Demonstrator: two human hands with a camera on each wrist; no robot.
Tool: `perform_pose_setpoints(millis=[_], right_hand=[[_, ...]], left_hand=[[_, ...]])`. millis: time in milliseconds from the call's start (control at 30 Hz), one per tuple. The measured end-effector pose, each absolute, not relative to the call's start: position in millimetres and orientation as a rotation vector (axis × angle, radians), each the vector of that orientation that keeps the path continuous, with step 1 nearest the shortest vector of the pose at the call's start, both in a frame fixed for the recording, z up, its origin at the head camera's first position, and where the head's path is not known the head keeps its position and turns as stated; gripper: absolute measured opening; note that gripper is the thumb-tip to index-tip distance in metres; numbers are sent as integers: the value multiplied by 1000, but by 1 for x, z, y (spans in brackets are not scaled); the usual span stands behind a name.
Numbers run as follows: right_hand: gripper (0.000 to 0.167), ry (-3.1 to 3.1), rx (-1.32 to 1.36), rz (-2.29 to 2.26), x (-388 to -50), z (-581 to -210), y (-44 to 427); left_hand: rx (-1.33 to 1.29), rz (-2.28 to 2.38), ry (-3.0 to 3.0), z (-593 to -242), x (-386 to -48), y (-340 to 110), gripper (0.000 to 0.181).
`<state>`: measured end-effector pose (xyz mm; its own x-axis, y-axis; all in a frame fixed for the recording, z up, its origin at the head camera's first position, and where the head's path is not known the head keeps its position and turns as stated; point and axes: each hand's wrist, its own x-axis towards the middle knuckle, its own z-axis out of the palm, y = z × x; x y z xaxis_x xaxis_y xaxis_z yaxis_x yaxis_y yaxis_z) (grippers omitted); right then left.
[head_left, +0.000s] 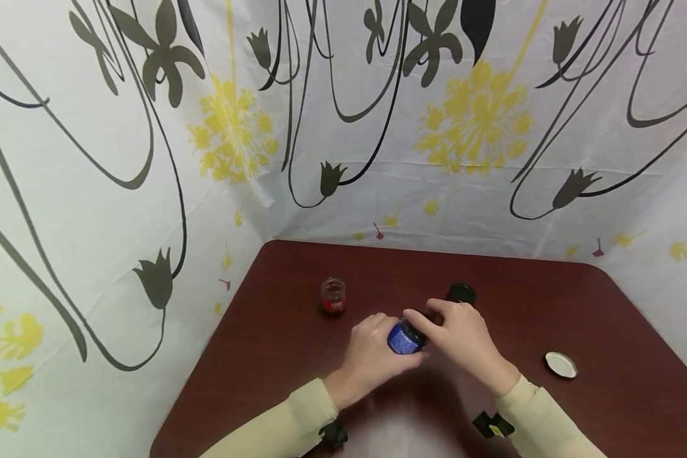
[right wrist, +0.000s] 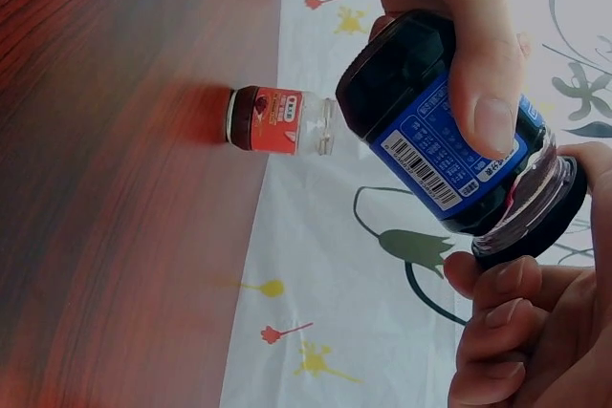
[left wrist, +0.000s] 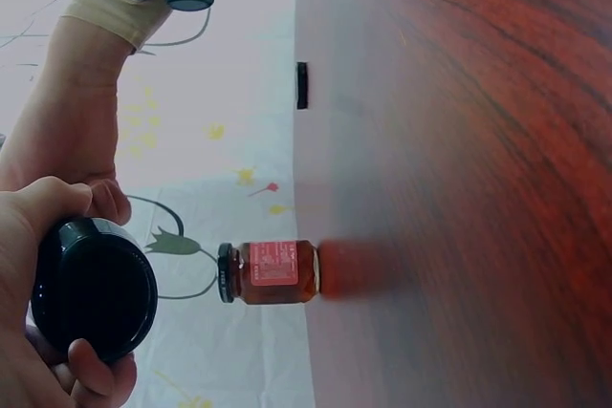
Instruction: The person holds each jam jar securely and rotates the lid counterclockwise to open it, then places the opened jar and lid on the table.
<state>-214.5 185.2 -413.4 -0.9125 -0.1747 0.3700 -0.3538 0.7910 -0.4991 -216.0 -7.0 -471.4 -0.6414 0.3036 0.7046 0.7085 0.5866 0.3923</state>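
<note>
A dark-filled glass jar with a blue label (head_left: 403,340) is held tilted above the table. My left hand (head_left: 373,350) grips its body, with the thumb (right wrist: 492,126) lying over the label in the right wrist view. The jar's black lid (right wrist: 550,222) sits at the clear neck; whether it is seated or loose I cannot tell. My right hand (head_left: 464,337) holds this lid with curled fingers (right wrist: 507,317). The left wrist view shows the dark round base (left wrist: 100,293) of the jar, with left-hand fingers wrapped around it.
A lidless, red-labelled glass jar (head_left: 334,298) with dark contents stands at the back left of the dark red table (head_left: 286,273). Behind my right hand is another red-labelled jar (left wrist: 273,272) with a black lid. A loose lid (head_left: 561,365) lies white-side up at the right.
</note>
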Motion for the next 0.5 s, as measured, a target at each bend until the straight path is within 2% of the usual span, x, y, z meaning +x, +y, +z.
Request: perform_pose_setpoints(millis=[500], right_hand=[[48, -2656, 447, 881, -215, -414, 187]], left_hand=[[-811, -902, -2208, -470, -214, -7, 51]])
